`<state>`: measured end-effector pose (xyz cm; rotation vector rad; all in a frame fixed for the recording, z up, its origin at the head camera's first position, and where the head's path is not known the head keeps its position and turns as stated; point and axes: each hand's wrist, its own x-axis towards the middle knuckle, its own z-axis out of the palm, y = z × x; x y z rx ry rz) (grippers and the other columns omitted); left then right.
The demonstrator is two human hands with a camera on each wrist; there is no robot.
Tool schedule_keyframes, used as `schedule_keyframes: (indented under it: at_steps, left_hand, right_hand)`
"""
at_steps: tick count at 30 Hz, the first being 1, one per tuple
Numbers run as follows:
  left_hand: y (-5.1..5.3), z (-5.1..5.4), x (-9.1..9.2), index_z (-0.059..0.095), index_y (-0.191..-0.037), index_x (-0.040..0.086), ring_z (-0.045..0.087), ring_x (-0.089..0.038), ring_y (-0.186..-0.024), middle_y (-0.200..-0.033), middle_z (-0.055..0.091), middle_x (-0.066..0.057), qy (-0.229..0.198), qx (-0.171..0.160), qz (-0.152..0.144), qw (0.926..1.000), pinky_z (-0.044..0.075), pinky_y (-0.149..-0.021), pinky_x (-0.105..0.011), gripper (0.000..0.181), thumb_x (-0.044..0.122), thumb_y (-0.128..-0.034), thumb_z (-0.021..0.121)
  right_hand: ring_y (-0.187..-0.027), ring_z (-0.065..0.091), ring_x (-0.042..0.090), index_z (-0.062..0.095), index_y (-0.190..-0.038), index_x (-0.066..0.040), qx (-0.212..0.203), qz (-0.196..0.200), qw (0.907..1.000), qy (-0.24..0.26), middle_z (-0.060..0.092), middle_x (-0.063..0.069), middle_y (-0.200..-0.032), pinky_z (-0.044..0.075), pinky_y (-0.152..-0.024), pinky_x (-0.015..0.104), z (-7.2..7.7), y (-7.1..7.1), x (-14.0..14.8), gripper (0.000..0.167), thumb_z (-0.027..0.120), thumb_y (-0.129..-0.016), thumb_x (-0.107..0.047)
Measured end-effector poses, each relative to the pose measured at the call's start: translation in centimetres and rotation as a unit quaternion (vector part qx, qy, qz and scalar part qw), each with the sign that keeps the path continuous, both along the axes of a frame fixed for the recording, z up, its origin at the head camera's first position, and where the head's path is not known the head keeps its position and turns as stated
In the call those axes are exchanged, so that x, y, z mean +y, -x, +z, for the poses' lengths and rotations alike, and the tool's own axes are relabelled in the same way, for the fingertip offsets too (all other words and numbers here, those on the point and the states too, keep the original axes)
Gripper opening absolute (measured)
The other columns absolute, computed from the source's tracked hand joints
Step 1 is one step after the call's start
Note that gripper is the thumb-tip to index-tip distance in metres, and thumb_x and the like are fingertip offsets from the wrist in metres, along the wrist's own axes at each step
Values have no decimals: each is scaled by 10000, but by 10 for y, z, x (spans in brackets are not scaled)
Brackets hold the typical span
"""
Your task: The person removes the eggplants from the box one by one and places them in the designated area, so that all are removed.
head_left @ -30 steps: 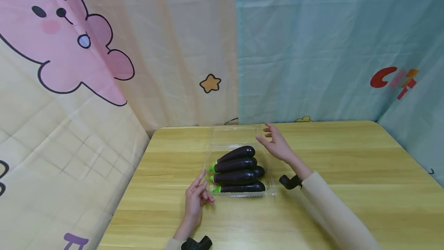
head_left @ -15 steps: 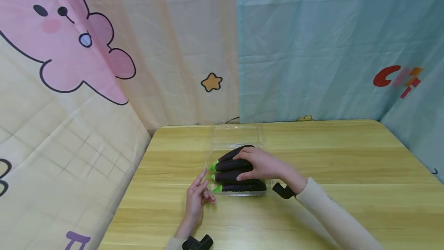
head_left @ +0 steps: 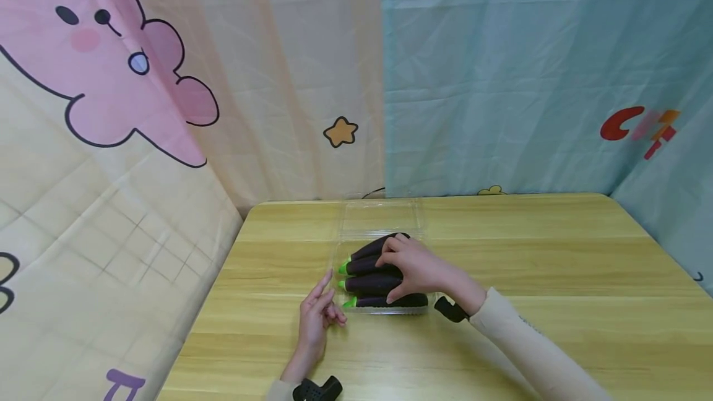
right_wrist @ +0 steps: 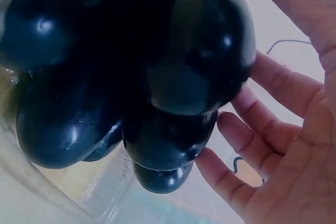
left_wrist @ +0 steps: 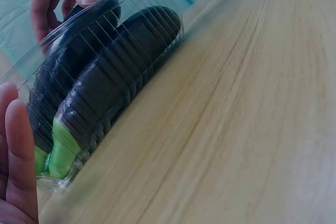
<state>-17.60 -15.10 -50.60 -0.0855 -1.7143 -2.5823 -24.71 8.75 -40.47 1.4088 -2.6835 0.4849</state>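
Several dark eggplants (head_left: 370,283) with green stem ends pointing left lie in a clear plastic clamshell box (head_left: 381,311). My right hand (head_left: 418,268) reaches over them from the right, thumb toward the front and fingers toward the back, curled over an eggplant of the pile. In the right wrist view its fingers touch the side of a glossy eggplant (right_wrist: 210,45); the thumb is hard to make out there. My left hand (head_left: 314,320) rests at the box's left side with loose fingers, index extended toward the wall. The left wrist view shows its fingers (left_wrist: 21,156) beside the box.
The box's clear lid (head_left: 379,216) lies folded back toward the rear edge of the wooden table (head_left: 529,246). A printed curtain (head_left: 473,79) hangs directly behind the table and along its left side. Black wrist cameras (head_left: 317,390) sit on both wrists.
My right hand has come from behind the right of the box onto the eggplants, and its fingers have since curled further. The left hand has stayed in place.
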Motion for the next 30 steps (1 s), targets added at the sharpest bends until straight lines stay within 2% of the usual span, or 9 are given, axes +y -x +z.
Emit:
schedule_keyframes:
  at_steps: [5, 13, 22, 30]
  left_hand:
    - [1, 0, 0, 298, -1459, -22, 597, -111, -477, -507, 471, 4, -28, 45, -7, 10000, 517, -478, -239, 513, 67, -977, 449]
    - [1, 1, 1, 305, -1455, -22, 594, -112, -473, -500, 466, 1, 4, 31, 17, 10000, 514, -474, -239, 501, 51, -978, 437]
    - [0, 2, 0, 314, -1455, -13, 592, -114, -477, -505, 469, 3, 68, -12, -1, 10000, 515, -481, -234, 496, 79, -985, 446]
    - [0, 1, -1, 316, -1458, -5, 595, -121, -480, -507, 466, -2, 32, -59, -30, 10000, 514, -482, -239, 497, 87, -987, 446]
  right_hand:
    - [-940, 417, 182, 687, -1058, -143, 142, -82, 9999, -48, 461, -30, -993, 391, -795, 379, -2, 0, -2, 568, 866, -616, -452]
    - [-894, 395, 176, 663, -971, -168, 83, -151, 9998, -111, 435, -49, -946, 363, -766, 360, -2, 0, -3, 511, 877, -598, -445]
    - [-891, 396, 174, 653, -924, -174, 135, -157, 9996, -178, 455, -60, -921, 365, -756, 366, -3, 1, -1, 436, 856, -642, -435]
    - [-891, 412, 171, 660, -930, -166, -2, -87, 9999, 100, 495, -55, -929, 382, -779, 374, -5, 4, 2, 372, 837, -675, -371]
